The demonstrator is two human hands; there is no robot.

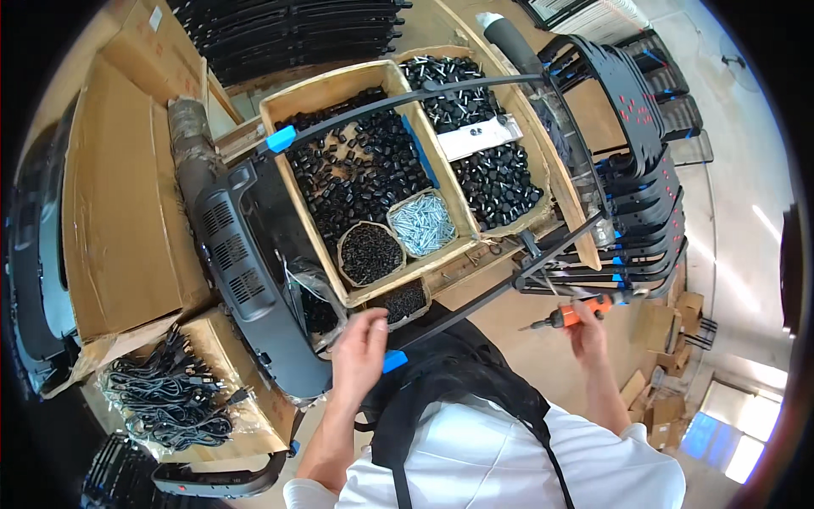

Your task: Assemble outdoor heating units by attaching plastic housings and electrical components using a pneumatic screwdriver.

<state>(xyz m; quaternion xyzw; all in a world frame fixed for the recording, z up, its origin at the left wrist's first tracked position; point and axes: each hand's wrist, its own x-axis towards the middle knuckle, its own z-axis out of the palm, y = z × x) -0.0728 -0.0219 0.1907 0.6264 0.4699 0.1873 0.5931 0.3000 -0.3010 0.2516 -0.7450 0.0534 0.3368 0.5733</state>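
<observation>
Currently the left hand [363,343] sits beside a small open box of tiny black screws [405,302], its thumb and fingers bent together; whether a screw is pinched between them cannot be told. The right hand [587,336] grips an orange-and-black power screwdriver [580,312], its bit aimed leftward, apart from everything else. A slim, U-shaped black frame [492,82] with bright-blue end wraps lies across a divided, pale wooden tray [415,273], one wrapped end just beside the left wrist.

That closeness looks like the main hazard: a sleeve or forearm catching the blue end could swing the frame and drag it over the round tub of black screws [370,254] or the silver screws [421,225], spilling and mixing them. Pieces this tiny could also slip from bare fingertips. And if the driver came in at a slant, its bit could skid and scratch the frame's dark finish.
</observation>
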